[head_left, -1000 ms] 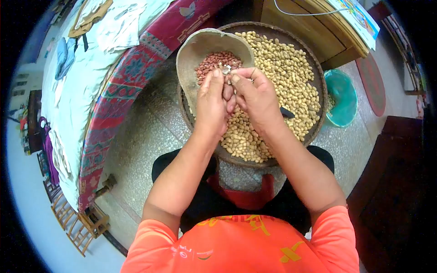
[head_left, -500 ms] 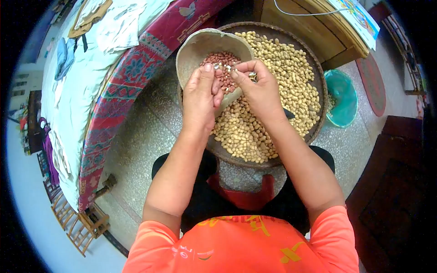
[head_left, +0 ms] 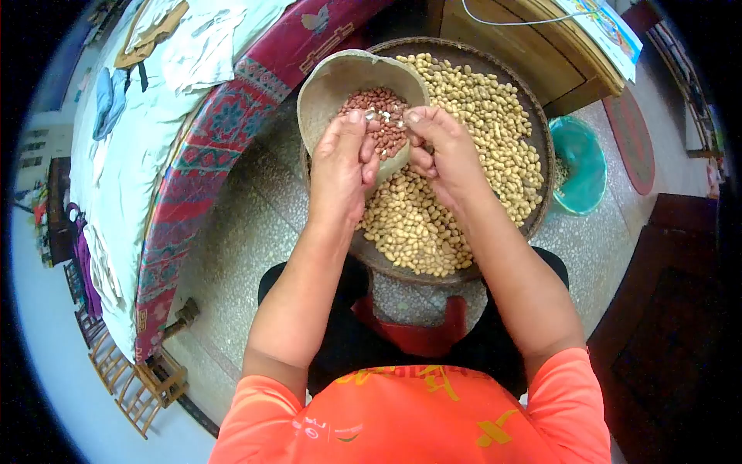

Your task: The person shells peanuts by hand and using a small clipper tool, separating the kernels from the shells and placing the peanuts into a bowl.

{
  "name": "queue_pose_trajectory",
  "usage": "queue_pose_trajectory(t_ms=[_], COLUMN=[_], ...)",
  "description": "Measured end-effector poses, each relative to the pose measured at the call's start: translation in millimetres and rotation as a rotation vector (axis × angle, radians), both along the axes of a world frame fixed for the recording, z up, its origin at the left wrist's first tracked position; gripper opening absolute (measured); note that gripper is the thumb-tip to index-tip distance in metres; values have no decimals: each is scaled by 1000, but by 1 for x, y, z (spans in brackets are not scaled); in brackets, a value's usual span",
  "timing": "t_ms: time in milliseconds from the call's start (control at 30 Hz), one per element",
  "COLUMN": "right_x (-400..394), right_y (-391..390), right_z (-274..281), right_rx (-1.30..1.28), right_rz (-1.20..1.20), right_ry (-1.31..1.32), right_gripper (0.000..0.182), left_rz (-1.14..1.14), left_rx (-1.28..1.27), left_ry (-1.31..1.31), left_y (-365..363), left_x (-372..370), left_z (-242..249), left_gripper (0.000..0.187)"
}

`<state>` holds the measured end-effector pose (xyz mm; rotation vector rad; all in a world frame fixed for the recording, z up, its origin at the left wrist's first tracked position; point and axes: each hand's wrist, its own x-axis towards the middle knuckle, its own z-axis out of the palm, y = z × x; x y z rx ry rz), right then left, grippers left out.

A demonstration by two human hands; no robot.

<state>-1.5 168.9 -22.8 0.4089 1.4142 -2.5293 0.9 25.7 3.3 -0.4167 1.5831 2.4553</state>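
Observation:
A pale, bowl-like scoop [head_left: 321,89] rests at the upper left of a round woven tray [head_left: 541,116], with red shelled peanuts [head_left: 393,139] inside. Unshelled peanuts [head_left: 495,116] are spread over the tray. At the scoop's near side, my left hand [head_left: 344,158] has thumb and fingers pinched together; what they hold is too small to name. My right hand [head_left: 444,151] is by the scoop's right edge, thumb against curled fingers, and anything between them is hidden. Small whitish bits lie on the red peanuts between the hands.
A green bucket [head_left: 583,166] stands right of the tray. Behind is a wooden cabinet [head_left: 518,50]. A bed with a patterned red side [head_left: 224,124] is on the left. A red stool [head_left: 410,336] shows between the person's legs.
My right hand has moved slightly right, away from my left hand, and its fingers have curled in. The dark and shiny thing at its fingers no longer shows. My left hand is nearly unmoved.

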Motion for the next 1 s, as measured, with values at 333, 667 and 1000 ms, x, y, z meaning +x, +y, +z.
queue_pose_trajectory(t_ms=[333,667,1000], right_x=[10,12,12], right_y=[-8,0,-3], right_z=[-4,9,11], right_rx=[-449,-222,101], right_rz=[-13,18,110], right_ry=[-236,-25,184], right_gripper=[12,18,12], left_rz=[-304,-245,-311], left_rx=[-652,83,-26], left_ry=[342,-105,-15], left_y=[12,-5,4], left_x=[10,-1,5], left_z=[8,3,4], left_gripper=[12,33,38])
